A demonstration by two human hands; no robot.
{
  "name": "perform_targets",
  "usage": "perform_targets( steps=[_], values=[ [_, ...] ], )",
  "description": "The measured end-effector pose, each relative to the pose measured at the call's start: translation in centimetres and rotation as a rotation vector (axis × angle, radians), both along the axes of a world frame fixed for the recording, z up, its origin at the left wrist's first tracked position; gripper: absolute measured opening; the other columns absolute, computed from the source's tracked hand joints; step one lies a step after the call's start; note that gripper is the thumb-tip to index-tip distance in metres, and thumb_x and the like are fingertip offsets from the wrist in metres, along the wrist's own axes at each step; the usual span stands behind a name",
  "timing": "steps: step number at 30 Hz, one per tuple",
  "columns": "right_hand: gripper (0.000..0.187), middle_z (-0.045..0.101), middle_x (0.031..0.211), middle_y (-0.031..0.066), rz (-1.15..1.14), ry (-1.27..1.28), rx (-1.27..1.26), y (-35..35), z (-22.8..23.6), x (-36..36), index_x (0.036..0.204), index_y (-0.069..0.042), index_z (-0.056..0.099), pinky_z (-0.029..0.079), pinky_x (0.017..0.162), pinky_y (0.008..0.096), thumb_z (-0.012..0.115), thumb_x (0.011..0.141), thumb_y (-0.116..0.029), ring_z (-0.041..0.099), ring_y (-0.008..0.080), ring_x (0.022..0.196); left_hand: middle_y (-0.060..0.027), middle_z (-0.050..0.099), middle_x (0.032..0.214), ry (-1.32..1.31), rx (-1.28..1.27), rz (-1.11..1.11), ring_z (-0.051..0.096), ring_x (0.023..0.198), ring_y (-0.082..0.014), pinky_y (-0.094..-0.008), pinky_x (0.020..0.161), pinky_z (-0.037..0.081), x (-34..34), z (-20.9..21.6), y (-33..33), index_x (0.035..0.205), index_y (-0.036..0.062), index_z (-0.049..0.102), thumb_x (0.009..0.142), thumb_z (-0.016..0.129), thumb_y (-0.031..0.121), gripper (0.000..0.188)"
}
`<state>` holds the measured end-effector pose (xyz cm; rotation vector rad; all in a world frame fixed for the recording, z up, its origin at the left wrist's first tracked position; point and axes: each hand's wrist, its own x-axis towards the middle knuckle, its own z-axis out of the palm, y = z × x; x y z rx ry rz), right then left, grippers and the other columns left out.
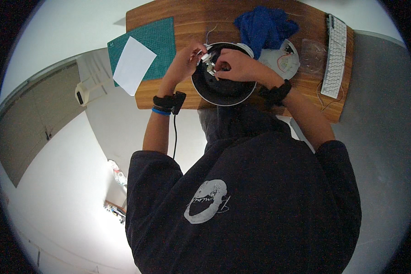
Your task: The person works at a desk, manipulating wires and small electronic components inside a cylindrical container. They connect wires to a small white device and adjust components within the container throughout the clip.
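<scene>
While round black dish (223,89) sits at desk (187,18) front edge, L hand (185,61) + R hand (237,65) pinch small white part (208,61) above it; fingers curled shut. Blue cloth (265,25) at back edge.

Mat (157,41) left of dish (223,89); keyboard (334,55) right.

I count two hands of mine at work — my left hand (185,62) and my right hand (235,65). Under them sits one round black dish (223,89), with one small white part (209,61) pinched above it. On the one wooden desk (223,18): one green cutting mat (162,39), one white paper sheet (133,65), one blue cloth (265,27), one white round disc (283,60), one white keyboard (334,55) — and two black wristbands.
</scene>
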<state>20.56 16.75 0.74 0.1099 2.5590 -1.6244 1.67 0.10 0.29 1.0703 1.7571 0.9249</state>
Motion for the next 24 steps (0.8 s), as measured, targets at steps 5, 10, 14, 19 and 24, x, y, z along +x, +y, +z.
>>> perform_targets(
  steps=[5,10,14,19,24],
  values=[
    [0.026,0.059,0.095,0.0093,-0.030,-0.015,0.022,0.3,0.8,0.2,0.098,-0.002,0.074,0.051,0.071,0.0349,0.077,0.090,-0.026,0.061,0.0216,0.082,-0.0181,0.068,0.122,0.387,0.091,-0.107,0.063,0.116,-0.0381,-0.0460,0.100,0.049,0.5,2.5,0.3,0.119,0.0056,0.065,0.097,0.061,0.005,0.022],
    [0.024,0.058,0.095,0.0099,-0.070,0.048,-0.003,0.3,0.6,0.1,0.100,-0.001,0.072,0.050,0.071,0.0358,0.075,0.091,-0.023,0.060,0.0228,0.081,-0.0217,0.062,0.131,0.597,0.045,-0.074,0.057,0.123,-0.0428,-0.0515,0.105,0.045,2.5,4.9,0.3,0.129,0.0028,0.064,0.098,0.065,0.017,0.034],
    [0.026,0.063,0.101,0.0195,-0.099,-0.023,-0.013,-0.1,0.3,-0.3,0.097,-0.001,0.072,0.051,0.088,0.0479,0.071,0.089,-0.026,0.063,0.0385,0.099,-0.0222,0.063,0.119,0.586,-0.079,0.009,0.067,0.108,-0.0388,-0.0466,0.090,0.055,5.2,6.7,1.0,0.130,0.0017,0.059,0.096,0.072,0.021,0.041],
    [0.024,0.064,0.105,0.0198,-0.085,-0.003,-0.027,0.0,-1.1,-0.4,0.102,-0.001,0.073,0.050,0.093,0.0472,0.068,0.092,-0.023,0.063,0.0390,0.104,-0.0241,0.067,0.116,0.327,-0.019,0.168,0.074,0.091,-0.0324,-0.0380,0.071,0.060,5.5,5.1,1.2,0.129,-0.0014,0.056,0.093,0.075,0.015,0.045],
    [0.025,0.068,0.110,0.0188,-0.049,-0.105,-0.161,0.7,-1.5,0.2,0.111,-0.003,0.074,0.051,0.096,0.0439,0.066,0.094,-0.020,0.065,0.0351,0.108,-0.0210,0.073,0.108,0.200,-0.146,0.167,0.076,0.090,-0.0297,-0.0385,0.073,0.060,4.1,4.0,1.2,0.128,0.0018,0.057,0.092,0.076,0.016,0.042]
  ],
)
